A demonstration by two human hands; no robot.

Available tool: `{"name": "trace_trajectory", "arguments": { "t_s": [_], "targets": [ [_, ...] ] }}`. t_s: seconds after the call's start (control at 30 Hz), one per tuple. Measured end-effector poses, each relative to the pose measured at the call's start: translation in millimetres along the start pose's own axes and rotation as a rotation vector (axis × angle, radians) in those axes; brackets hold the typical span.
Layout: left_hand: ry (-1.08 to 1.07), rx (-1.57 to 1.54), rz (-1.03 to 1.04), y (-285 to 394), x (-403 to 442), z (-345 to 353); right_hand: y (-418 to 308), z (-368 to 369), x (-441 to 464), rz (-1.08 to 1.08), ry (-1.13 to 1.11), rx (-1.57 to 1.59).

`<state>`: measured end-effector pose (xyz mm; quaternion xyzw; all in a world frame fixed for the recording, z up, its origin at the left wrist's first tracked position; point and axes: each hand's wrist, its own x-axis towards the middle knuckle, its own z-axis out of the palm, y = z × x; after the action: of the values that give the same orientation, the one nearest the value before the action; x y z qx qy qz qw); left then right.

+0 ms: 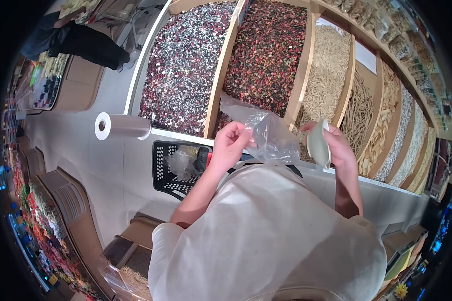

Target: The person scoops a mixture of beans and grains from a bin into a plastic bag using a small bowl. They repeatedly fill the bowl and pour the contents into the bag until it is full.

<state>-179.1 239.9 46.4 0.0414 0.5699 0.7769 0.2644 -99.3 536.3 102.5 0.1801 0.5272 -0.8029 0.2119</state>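
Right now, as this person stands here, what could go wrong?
The thin clear plastic bag, pinched in the left hand, might slip or sag while the right hand is busy with a pale green scoop-like container. Its crumpled film overlaps the loose red-and-black dried bits and could drag some out. The black perforated plastic basket, close by, could perhaps be bumped.

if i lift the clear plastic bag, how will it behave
The clear plastic bag will probably flop, as it is creased and crumpled at the left hand. It looks thin and see-through, so likely light. Its glossy glints suggest it may feel slippery.
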Motion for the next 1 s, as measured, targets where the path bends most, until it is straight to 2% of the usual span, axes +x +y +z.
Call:
{"name": "trace_trajectory", "arguments": {
  "t_s": [0.03, 0.07, 0.13, 0.2, 0.27, 0.33, 0.37, 0.4, 0.47, 0.53, 0.57, 0.6, 0.7, 0.73, 0.77, 0.8, 0.83, 0.87, 0.93, 0.97, 1.0],
  "targets": [
    [-0.022, 0.044, -0.048, 6, 2, 6, -3, 14, 0, -0.082, -0.113, -0.010],
    [-0.045, 0.088, -0.094, 8, 5, 12, -8, 30, 0, -0.080, -0.116, -0.010],
    [-0.048, 0.115, -0.056, 3, 11, 18, -20, 67, 0, -0.011, -0.258, -0.105],
    [-0.107, 0.191, -0.075, 5, 17, 21, -15, 84, 7, 0.015, -0.247, -0.056],
    [-0.089, 0.248, -0.039, 6, 18, 20, 1, 84, 19, 0.114, -0.083, -0.003],
    [-0.013, 0.267, -0.085, 8, 15, 17, 13, 77, 29, 0.100, -0.018, 0.025],
    [-0.007, 0.265, -0.085, 7, 12, 15, 16, 74, 31, 0.057, 0.095, -0.033],
    [0.004, 0.362, -0.031, 6, 8, 12, 15, 74, 32, 0.014, 0.208, -0.090],
    [0.019, 0.459, 0.020, 6, 0, 6, 20, 65, 40, -0.019, 0.232, -0.107],
    [-0.055, 0.576, -0.012, 11, -8, 2, 18, 62, 47, -0.343, 0.427, -0.387],
    [-0.071, 0.621, -0.032, 15, -11, 3, 12, 56, 48, -0.482, 0.435, -0.578],
    [-0.070, 0.621, -0.036, 15, -15, 0, 6, 56, 48, -0.478, 0.433, -0.577],
    [-0.080, 0.640, 0.027, 17, -23, -4, -20, 62, 45, -0.835, 0.633, -0.897],
    [-0.060, 0.493, -0.081, 21, -25, -3, -28, 65, 41, -0.837, 0.624, -0.897],
    [-0.039, 0.345, -0.187, 24, -27, -2, -37, 69, 36, -0.677, 0.498, -0.637],
    [-0.030, 0.347, -0.188, 22, -29, -3, -41, 73, 32, -0.513, 0.371, -0.380],
    [-0.001, 0.287, -0.207, 19, -29, -4, -43, 76, 29, -0.425, 0.238, -0.265],
    [0.028, 0.226, -0.226, 16, -29, -4, -44, 75, 30, -0.424, 0.233, -0.264],
    [0.019, 0.180, -0.218, 15, -28, -3, -47, 73, 35, -0.133, -0.262, -0.319],
    [0.004, 0.135, -0.209, 14, -28, -1, -42, 70, 44, -0.132, -0.267, -0.317],
    [0.008, 0.137, -0.208, 13, -28, 1, -29, 66, 61, -0.041, -0.449, -0.314]
  ]
}}
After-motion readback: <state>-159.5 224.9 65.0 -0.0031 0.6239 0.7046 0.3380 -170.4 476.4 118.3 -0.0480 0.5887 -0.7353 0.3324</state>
